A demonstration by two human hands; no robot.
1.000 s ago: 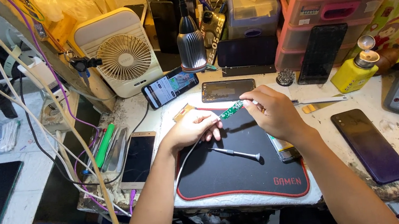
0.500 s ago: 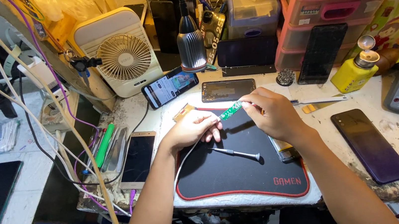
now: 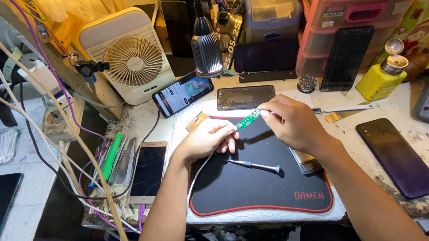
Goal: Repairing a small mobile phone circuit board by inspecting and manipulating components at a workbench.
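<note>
Hands and board unmoved since the earlier frames; small green circuit board [image 3: 248, 119] held above the black mat [image 3: 243, 187].

Left hand [image 3: 207, 140]: fingers pinched on the board's lower end, a thin white wire trailing under the wrist. Right hand [image 3: 291, 123]: fingers closed on the board's upper end. Screwdriver [image 3: 254, 166]: lying loose on the mat, just below both hands. Mat: red-edged, red lettering at its near right corner, open surface toward the near edge. Yellow bottle [image 3: 380, 79]: squat, metal-capped, right rear, well apart from the hands. Pink drawer box [image 3: 344, 9]: rear right, small pale label on its front. Fan [image 3: 129, 57]: white, rear left. Dark phone [image 3: 398, 156]: face up, right of the mat, near the table edge. Lit phone [image 3: 183, 93]: tilted beside the fan.
</note>
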